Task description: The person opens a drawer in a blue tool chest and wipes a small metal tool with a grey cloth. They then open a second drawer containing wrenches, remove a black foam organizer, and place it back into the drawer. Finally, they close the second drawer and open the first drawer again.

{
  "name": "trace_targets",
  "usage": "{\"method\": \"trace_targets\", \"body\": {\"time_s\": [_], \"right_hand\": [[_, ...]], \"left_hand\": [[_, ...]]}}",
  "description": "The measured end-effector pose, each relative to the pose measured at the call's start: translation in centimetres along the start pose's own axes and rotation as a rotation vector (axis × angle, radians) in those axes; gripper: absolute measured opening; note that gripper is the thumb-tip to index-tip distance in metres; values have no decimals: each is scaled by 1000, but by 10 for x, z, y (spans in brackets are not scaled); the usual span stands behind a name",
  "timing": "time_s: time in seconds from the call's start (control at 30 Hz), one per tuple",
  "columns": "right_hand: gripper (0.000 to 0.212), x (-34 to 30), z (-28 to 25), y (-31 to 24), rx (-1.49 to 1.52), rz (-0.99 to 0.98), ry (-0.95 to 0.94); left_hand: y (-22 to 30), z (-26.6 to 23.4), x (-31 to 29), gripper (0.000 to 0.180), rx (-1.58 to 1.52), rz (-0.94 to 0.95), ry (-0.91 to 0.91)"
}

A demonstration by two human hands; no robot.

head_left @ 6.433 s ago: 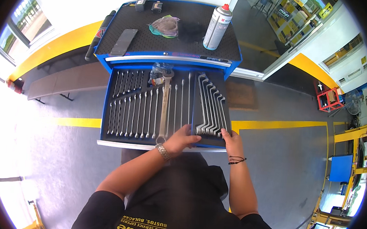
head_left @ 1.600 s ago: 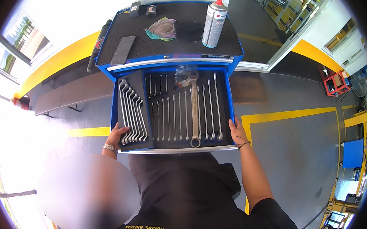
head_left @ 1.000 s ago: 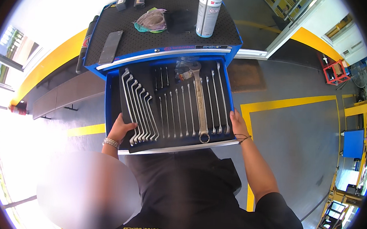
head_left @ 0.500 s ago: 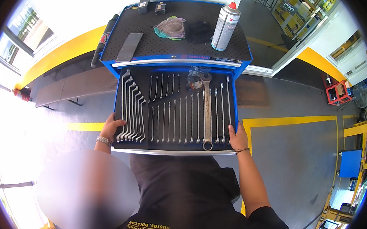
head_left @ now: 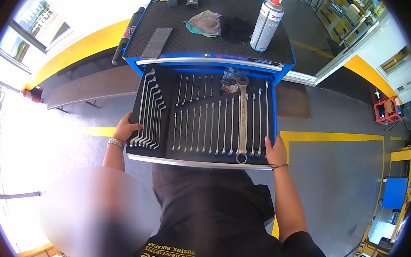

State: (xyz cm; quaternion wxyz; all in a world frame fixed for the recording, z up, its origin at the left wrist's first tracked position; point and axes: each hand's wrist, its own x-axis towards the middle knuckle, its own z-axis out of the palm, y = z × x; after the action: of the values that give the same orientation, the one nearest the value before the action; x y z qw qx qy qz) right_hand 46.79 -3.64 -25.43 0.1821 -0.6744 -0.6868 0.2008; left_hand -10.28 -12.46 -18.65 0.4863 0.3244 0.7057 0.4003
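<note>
A pulled-out drawer (head_left: 198,163) of a blue tool cabinet (head_left: 284,63) lies before me. My left hand (head_left: 126,127) grips its left side, thumb over the edge beside a row of offset ring wrenches (head_left: 144,110). At the right side my right hand (head_left: 276,152) clasps the rim, thumb inside and fingers outside. Slim combination wrenches (head_left: 205,128) fill the middle in black foam, with several shorter ones (head_left: 192,87) behind. A large combination wrench (head_left: 243,116) lies on top of them. Next to its jaw is a clear plastic packet (head_left: 233,76).
On the cabinet top are a spray can (head_left: 267,26) with a red cap, a phone (head_left: 157,43), a greyish cloth (head_left: 205,24), a black cloth (head_left: 235,30) and two small dark boxes. A bench (head_left: 95,88) stands left; a red rack (head_left: 386,110) stands far right.
The whole scene has shifted slightly right and up in the view. Both hands stay on the drawer's sides, and the drawer and wrenches keep their places relative to the cabinet.
</note>
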Motion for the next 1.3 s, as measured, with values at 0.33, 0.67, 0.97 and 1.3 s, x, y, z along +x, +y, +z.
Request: {"method": "trace_targets", "body": {"time_s": [0.33,0.67,0.97,1.3], "right_hand": [[77,7,-2,-5,-60,30,-57],[65,6,-1,-3,62,-14,-24],[57,10,5,1,79,-42,28],[61,13,8,7,16,13,27]], "left_hand": [[-13,25,-11,63,558,121,279],[-62,16,11,38,675,333,544],[-76,-3,36,53,388,85,409],[-64,1,29,58,635,-163,378]]}}
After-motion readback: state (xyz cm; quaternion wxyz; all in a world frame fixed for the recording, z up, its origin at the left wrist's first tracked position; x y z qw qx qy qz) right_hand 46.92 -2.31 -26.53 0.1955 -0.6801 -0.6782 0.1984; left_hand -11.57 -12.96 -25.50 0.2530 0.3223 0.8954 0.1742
